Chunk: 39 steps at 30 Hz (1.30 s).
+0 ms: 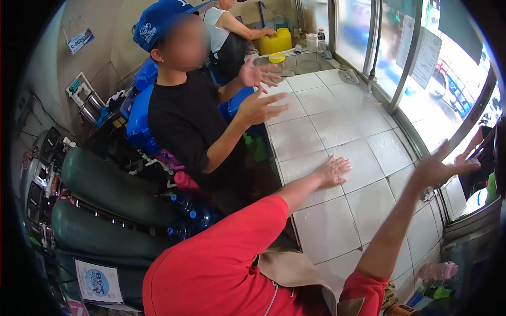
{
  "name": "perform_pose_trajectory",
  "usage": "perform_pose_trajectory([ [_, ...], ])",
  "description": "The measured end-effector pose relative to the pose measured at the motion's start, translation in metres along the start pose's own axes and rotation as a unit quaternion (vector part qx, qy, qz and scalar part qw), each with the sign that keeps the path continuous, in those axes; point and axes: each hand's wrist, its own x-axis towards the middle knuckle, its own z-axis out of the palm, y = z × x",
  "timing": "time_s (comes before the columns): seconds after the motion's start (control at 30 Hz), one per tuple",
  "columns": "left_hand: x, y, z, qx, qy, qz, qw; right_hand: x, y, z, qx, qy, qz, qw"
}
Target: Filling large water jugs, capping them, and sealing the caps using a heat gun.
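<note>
My left hand (pixel 335 172) lies palm down with fingers spread on the white tiled counter (pixel 328 221). It holds nothing. Raised over the counter's window side is my right hand (pixel 438 172), blurred, its thumb and fingers apart and nothing visible in it. Beyond it is a sliding glass window with a metal frame (pixel 403 67). Across the counter's left edge stands a co-worker in a black T-shirt (pixel 185 114) and a blue cap (pixel 162 23), both bare hands lifted and open above the tiles.
Farther back, another person's hand rests on a yellow jug (pixel 276 41). A yellow lid (pixel 276 58) and a grey cloth (pixel 348 76) lie near the far end. Blue water containers (pixel 138 112) and dark green tanks (pixel 106 181) stand left. A pink-capped bottle (pixel 438 271) is lower right.
</note>
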Motion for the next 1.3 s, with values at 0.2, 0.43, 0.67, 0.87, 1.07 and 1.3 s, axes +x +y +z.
perform_pose_trajectory([
  [0.2, -0.011, -0.005, 0.008, 0.006, 0.02, -0.009, 1.0, -0.071, 0.064, -0.092, 0.035, -0.334, 0.023, 0.942],
  [0.43, -0.004, 0.007, -0.005, -0.02, 0.028, -0.013, 0.999, -0.185, 0.143, -0.2, -0.009, -0.437, 0.288, 0.852],
  [0.67, -0.005, 0.002, 0.0, -0.019, 0.056, -0.018, 0.998, -0.188, 0.161, -0.204, 0.044, -0.407, 0.338, 0.848],
  [0.87, -0.006, 0.004, 0.0, -0.014, 0.058, -0.019, 0.998, -0.187, 0.151, -0.202, 0.049, -0.433, 0.326, 0.839],
  [1.07, -0.002, -0.001, 0.009, -0.028, 0.082, -0.015, 0.996, -0.188, 0.156, -0.204, 0.04, -0.442, 0.311, 0.84],
  [1.3, 0.002, -0.001, 0.014, -0.008, 0.043, -0.002, 0.999, -0.185, 0.155, -0.207, 0.038, -0.457, 0.31, 0.833],
])
